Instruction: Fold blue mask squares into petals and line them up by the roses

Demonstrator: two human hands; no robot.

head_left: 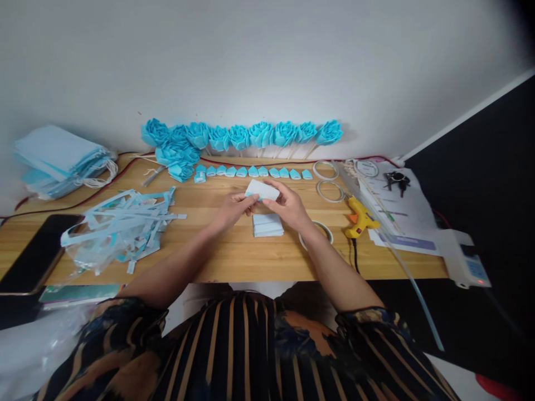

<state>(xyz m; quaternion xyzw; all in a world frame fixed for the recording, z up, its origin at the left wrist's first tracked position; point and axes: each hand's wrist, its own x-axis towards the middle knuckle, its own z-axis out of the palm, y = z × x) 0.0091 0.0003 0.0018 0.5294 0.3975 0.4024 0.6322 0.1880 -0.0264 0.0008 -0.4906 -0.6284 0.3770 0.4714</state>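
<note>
Both hands hold one small white and light-blue fabric piece above the middle of the wooden table. My left hand pinches its left lower edge, while my right hand grips its right side with thumb below and fingers behind. Just beneath them lies a stack of white rectangular pieces. Beyond the hands runs a row of small folded blue pieces. Behind that row, blue fabric roses on pale sticks lean against the wall.
Left are a heap of cut strips, a stack of blue-white sheets and a phone. To the right sit tape rolls, a yellow glue gun, papers, keys and a power strip.
</note>
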